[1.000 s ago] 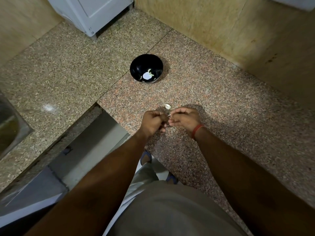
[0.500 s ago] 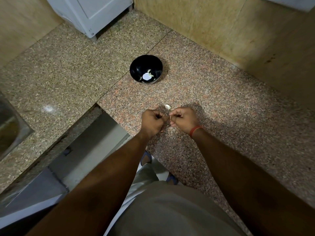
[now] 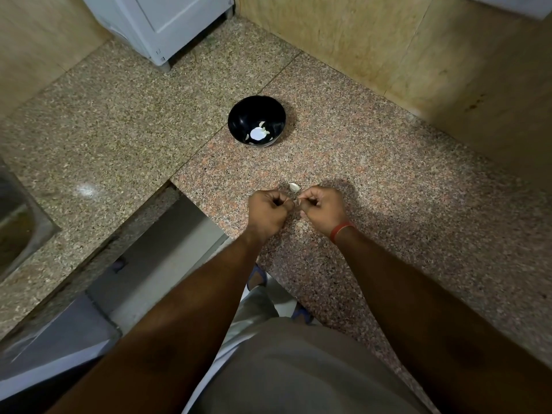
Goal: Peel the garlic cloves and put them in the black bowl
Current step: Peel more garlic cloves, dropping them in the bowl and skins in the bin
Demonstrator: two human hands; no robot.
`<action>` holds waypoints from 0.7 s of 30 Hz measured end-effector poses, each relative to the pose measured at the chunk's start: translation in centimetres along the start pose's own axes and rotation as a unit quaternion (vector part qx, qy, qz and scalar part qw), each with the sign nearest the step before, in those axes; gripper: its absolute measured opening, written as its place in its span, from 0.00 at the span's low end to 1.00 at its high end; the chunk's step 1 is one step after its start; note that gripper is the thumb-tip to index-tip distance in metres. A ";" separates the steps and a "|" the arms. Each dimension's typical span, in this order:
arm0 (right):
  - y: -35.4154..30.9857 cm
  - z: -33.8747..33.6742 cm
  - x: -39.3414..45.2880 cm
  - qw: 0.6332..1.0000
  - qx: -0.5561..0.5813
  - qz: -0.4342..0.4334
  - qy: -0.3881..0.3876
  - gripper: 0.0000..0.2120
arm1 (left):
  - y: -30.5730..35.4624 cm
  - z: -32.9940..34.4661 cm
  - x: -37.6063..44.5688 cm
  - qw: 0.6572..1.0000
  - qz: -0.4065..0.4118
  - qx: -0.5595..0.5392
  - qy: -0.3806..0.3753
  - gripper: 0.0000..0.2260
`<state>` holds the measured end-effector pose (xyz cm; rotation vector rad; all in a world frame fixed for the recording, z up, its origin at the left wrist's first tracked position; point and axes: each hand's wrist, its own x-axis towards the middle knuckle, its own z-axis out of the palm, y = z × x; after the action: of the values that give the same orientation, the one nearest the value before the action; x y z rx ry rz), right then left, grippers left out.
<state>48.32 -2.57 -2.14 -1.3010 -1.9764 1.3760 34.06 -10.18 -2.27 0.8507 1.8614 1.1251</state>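
Note:
A black bowl (image 3: 239, 122) stands on the granite counter (image 3: 388, 180), with a few pale peeled cloves (image 3: 263, 131) lying in its bottom. Nearer to me, my left hand (image 3: 267, 209) and my right hand (image 3: 324, 206) meet knuckle to knuckle just above the counter. Both have their fingers curled and pinch a small garlic clove (image 3: 296, 201) between them; only a sliver of it shows. A loose garlic piece (image 3: 294, 187) lies on the counter just beyond my fingertips. A red band circles my right wrist.
A white appliance (image 3: 167, 22) stands at the back left corner. Tiled walls bound the counter at the back and right. A metal sink (image 3: 18, 222) sits at the far left. The counter edge and a gap down to the floor run below my left arm.
Both hands have curled tighter around the clove and shifted slightly, staying together over the same spot. The bowl and the loose piece have not moved.

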 end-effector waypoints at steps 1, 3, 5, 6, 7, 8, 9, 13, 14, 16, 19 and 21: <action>0.1 0.0 0.0 1.000 0.001 0.000 0.004 0.05 | 0.2 0.1 0.0 1.000 0.002 0.001 -0.002 0.08; 0.1 0.0 0.0 1.000 0.004 0.001 -0.001 0.05 | 0.1 0.0 0.0 1.000 -0.010 -0.011 0.000 0.09; 0.1 -0.1 -0.1 0.998 0.058 0.030 -0.005 0.04 | -0.2 -0.4 -0.2 0.999 -0.019 -0.033 -0.002 0.11; 0.2 -0.1 -0.1 0.994 0.093 0.052 -0.004 0.04 | -0.3 -0.6 -0.4 0.999 -0.020 -0.041 -0.009 0.12; 0.2 -0.3 -0.1 0.990 0.123 0.072 -0.005 0.03 | -0.3 -0.7 -0.4 0.998 -0.020 -0.053 -0.018 0.12; 0.3 -0.4 -0.1 0.986 0.141 0.086 -0.009 0.03 | -0.2 -0.8 -0.4 0.997 -0.023 -0.065 -0.027 0.11; 0.3 -0.6 -0.1 0.983 0.155 0.096 -0.016 0.04 | -0.1 -0.9 -0.4 0.996 -0.030 -0.075 -0.032 0.10; 0.3 -0.6 -0.1 0.977 0.176 0.117 -0.034 0.04 | -0.1 -0.7 -0.2 0.994 -0.046 -0.090 -0.035 0.08; 0.4 -0.5 -0.1 0.977 0.170 0.122 -0.034 0.04 | -0.2 -0.7 -0.2 0.994 -0.048 -0.088 -0.035 0.09; 0.4 -0.3 0.1 0.980 0.144 0.130 -0.037 0.03 | -0.4 -0.6 -0.1 0.995 -0.051 -0.078 -0.035 0.08; 0.4 -0.1 0.1 0.982 0.119 0.138 -0.051 0.03 | -0.3 -0.4 0.0 0.996 -0.056 -0.053 -0.039 0.06; 0.3 0.0 0.1 0.981 0.124 0.141 -0.056 0.03 | -0.3 -0.2 0.0 0.997 -0.062 -0.024 -0.037 0.05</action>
<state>48.45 -2.46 -2.38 -1.4527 -1.6645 1.7994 33.81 -10.37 -2.42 0.7301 1.7928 1.0442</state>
